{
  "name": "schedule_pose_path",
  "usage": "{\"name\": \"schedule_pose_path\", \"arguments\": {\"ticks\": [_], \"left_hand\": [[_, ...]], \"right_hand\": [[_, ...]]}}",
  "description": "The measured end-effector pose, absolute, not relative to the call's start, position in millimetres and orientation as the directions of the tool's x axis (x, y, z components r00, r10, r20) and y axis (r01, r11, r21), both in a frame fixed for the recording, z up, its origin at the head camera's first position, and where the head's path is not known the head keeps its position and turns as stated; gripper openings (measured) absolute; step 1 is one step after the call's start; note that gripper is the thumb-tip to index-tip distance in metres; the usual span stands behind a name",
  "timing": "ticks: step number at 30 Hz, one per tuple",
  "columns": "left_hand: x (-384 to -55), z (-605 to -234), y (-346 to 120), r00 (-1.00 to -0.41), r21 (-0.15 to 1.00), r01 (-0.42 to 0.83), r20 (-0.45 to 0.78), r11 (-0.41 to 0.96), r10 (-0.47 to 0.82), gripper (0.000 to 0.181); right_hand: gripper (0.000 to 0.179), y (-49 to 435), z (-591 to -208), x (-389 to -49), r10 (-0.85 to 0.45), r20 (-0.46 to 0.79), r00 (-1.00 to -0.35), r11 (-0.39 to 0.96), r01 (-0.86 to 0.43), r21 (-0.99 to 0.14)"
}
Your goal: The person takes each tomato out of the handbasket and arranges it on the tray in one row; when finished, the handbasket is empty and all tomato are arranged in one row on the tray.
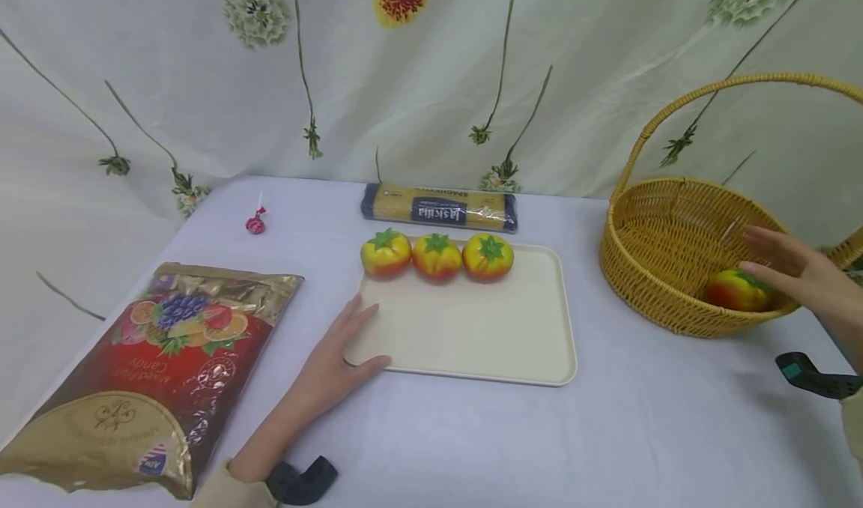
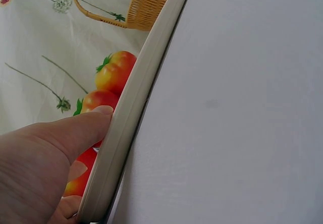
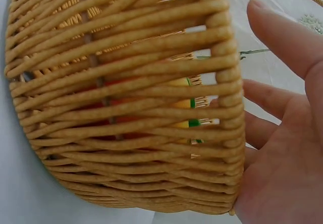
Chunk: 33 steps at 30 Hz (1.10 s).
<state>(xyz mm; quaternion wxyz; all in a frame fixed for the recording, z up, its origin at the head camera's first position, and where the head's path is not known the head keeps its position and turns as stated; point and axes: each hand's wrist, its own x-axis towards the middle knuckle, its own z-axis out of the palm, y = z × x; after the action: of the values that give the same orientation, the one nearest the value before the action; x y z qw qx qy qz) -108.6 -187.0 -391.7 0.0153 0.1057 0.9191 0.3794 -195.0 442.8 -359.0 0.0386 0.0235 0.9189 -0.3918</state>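
My left hand point(image 1: 332, 362) rests at the left side of a cream rectangular tray point(image 1: 465, 336), fingers spread and thumb at the near rim. On the tray's far side three yellow-and-red, tomato-like fruits with green leafy tops sit in a row: a left one point(image 1: 386, 255), a middle one point(image 1: 437, 258) and a right one point(image 1: 488, 258). Over the near right rim of a wicker basket point(image 1: 647, 298), my right hand point(image 1: 809, 268) reaches with extended fingers. Beneath it, a similar fruit point(image 1: 738, 291) lies inside the basket, seen through the weave in the right wrist view.
Behind the tray lies a spaghetti pack point(image 1: 438, 208). A wrapped lollipop point(image 1: 255, 223) is at the back left. The large mixed fruit candy bag point(image 1: 162, 373) covers the left side of the table. The basket's tall handle point(image 1: 735, 81) arches over its opening.
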Motion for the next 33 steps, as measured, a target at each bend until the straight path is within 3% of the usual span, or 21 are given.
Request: {"name": "schedule_pose_path", "arguments": {"ticks": [5, 12, 16, 26, 33], "left_hand": [[-108.6, -391.3, -187.1, -0.976, 0.709, 0.185, 0.052, 0.681, 0.211, 0.074], [-109.2, -391.7, -188.0, -0.976, 0.709, 0.182, 0.05, 0.681, 0.21, 0.074], [-109.3, -392.2, -187.7, -0.977, 0.708, 0.181, 0.049, 0.682, 0.208, 0.074], [-109.2, -394.2, -186.7, -0.978, 0.713, 0.178, 0.05, 0.679, 0.204, 0.075], [-109.4, -393.9, -187.2, -0.977, 0.709, 0.182, 0.052, 0.681, 0.206, 0.075]], "right_hand": [[0.08, 467.4, -378.3, -208.5, -0.033, -0.09, -0.995, 0.75, 0.035, -0.66], [0.084, 413.4, -320.7, -190.3, -0.208, -0.259, -0.943, 0.778, 0.002, -0.629], [0.084, 397.4, -307.2, -188.5, -0.234, -0.31, -0.922, 0.802, -0.003, -0.597], [0.072, 392.5, -315.3, -196.2, -0.347, -0.23, -0.909, 0.81, -0.166, -0.563], [0.068, 389.5, -316.3, -198.1, -0.364, -0.248, -0.898, 0.827, -0.189, -0.53]]}}
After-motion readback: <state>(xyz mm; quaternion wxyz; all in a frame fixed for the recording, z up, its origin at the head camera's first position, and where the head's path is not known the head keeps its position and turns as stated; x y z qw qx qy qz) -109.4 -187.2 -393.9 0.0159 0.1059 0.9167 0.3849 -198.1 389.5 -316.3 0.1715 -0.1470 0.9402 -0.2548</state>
